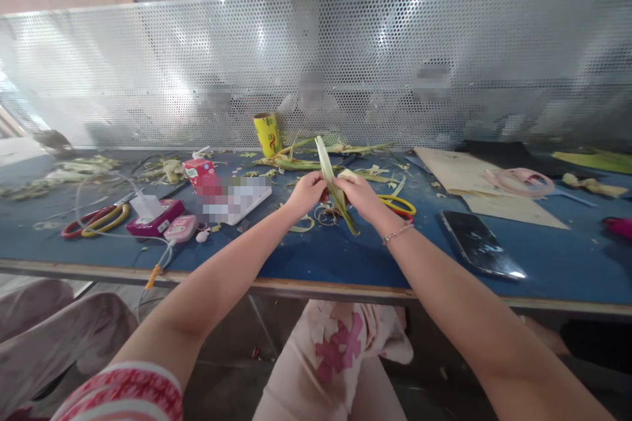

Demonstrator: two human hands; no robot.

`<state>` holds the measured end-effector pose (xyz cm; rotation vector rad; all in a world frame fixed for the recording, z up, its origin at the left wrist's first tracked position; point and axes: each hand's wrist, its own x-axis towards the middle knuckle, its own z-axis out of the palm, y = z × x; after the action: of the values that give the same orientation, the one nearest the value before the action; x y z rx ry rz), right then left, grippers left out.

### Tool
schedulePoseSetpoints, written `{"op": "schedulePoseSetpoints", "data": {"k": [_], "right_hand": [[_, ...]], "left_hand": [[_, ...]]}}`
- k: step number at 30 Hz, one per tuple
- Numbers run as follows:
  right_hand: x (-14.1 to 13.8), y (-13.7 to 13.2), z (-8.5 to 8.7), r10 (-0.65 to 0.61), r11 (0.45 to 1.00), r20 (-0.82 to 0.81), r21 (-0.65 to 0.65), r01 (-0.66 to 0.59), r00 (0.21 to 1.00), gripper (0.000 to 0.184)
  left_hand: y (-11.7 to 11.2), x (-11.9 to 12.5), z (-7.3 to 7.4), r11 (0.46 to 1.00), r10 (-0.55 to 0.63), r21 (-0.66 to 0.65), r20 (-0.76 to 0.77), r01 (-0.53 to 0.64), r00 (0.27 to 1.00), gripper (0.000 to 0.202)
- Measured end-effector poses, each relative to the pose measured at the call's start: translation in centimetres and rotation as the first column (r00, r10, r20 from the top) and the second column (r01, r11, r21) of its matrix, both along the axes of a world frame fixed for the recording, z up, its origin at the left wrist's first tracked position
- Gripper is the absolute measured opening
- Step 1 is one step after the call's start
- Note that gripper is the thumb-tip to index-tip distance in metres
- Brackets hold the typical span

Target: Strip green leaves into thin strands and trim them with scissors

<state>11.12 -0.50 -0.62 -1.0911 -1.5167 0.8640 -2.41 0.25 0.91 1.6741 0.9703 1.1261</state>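
Over the blue table, a long pale-green corn husk (324, 156) is held up between my hands, its darker lower end pointing down toward the table. My left hand (309, 191) pinches it from the left side. From the right, my right hand (357, 192) grips it with closed fingers; a bracelet circles that wrist. Curled peelings (326, 214) lie on the table below my hands. Just right of my right hand are yellow and red scissor handles (397, 205), their blades hidden. More husks (296, 161) lie in a pile behind my hands.
A yellow can (267, 135) stands before the perforated metal screen (276, 46). At left are a red carton (200, 174), another pair of scissors (99, 220) and a charger with cables (147, 208). A phone (481, 245) and brown cardboard (459, 174) lie at right.
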Motion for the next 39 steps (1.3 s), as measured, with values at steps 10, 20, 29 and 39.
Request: {"op": "schedulePoseSetpoints", "data": {"k": [10, 20, 29, 39], "right_hand": [[0.1, 0.8, -0.6, -0.117, 0.993, 0.139, 0.041, 0.112, 0.983, 0.034], [0.3, 0.8, -0.8, -0.064, 0.997, 0.195, 0.061, 0.053, 0.979, 0.029], [0.2, 0.0, -0.3, -0.111, 0.969, 0.305, 0.245, 0.035, 0.946, 0.022], [0.0, -0.9, 0.2, -0.180, 0.861, 0.374, 0.508, -0.038, 0.910, 0.009]], "left_hand": [[-0.2, 0.2, -0.2, 0.990, -0.042, -0.130, 0.046, 0.048, 0.998, 0.014], [-0.6, -0.3, 0.3, 0.986, 0.024, -0.169, 0.063, -0.014, 0.998, 0.003], [-0.3, -0.2, 0.2, 0.980, 0.032, -0.199, 0.102, -0.011, 0.994, 0.013], [0.0, -0.3, -0.1, 0.969, 0.041, -0.245, 0.186, 0.006, 0.982, 0.017]]}}
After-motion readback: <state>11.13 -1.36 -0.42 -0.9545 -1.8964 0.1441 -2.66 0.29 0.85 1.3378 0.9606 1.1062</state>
